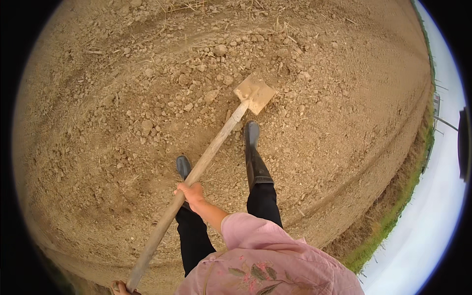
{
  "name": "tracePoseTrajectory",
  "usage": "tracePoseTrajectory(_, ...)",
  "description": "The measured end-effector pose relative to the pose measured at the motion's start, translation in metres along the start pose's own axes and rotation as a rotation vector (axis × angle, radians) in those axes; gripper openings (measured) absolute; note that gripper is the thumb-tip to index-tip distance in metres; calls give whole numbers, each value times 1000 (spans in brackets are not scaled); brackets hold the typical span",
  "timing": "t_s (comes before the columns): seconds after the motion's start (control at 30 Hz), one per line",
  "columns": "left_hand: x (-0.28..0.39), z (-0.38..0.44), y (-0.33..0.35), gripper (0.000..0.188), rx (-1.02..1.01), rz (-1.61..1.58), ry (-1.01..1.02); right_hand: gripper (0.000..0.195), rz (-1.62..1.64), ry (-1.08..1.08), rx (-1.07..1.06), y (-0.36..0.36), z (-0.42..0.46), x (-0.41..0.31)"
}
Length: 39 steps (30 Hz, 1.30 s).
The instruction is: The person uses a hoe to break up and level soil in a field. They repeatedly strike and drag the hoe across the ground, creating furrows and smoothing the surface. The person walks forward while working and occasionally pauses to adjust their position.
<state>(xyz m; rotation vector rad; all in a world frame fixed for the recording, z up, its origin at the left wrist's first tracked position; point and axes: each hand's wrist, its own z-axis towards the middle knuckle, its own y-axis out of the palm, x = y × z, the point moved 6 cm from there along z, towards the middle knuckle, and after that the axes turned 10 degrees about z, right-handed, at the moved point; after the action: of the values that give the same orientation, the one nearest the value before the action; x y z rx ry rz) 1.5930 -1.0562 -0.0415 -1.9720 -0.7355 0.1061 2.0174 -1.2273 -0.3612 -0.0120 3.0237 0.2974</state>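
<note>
My right hand [191, 192] is wrapped around the middle of a spade's long wooden shaft [217, 143]. At the lower left rim, my left hand [123, 289] grips the shaft's upper end, partly cut off by the view. The shaft slopes up to the right, away from me. Its flat, squarish metal blade [262, 96], coated with dry soil, rests on loose, cloddy earth [206, 92]. The blade lies just beyond the toe of my right rubber boot [252, 134]. Below the shaft, my left boot [183, 166] is partly hidden.
Clods and stones [220, 50] are scattered around and beyond the blade. Dry straw [188, 6] lies near the top. On the right, bare soil [354, 110] runs to a grassy strip [387, 221], with pale sky past it.
</note>
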Motion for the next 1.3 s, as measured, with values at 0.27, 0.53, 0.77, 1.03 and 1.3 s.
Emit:
tracePoseTrajectory(0.27, 166, -182, 240, 17, 25, -179, -150, 16, -147, -50, 110, -112, 51, -263)
tracePoseTrajectory(0.53, 137, -267, 315, 19, -257, -208, -420, 27, -416, -259, 389, -194, 51, -342)
tracePoseTrajectory(0.77, 138, -285, 331, 17, -247, -264, -357, 22, -454, -328, 452, -215, 40, -354)
tracePoseTrajectory(1.03, 63, -165, 74, 18, 145, 48, 101, 20, 60, 29, 12, -104, -49, -138)
tracePoseTrajectory(1.3, 192, -247, 280, 9, -71, -189, -50, 17, 64, -236, 208, -196, 34, -300)
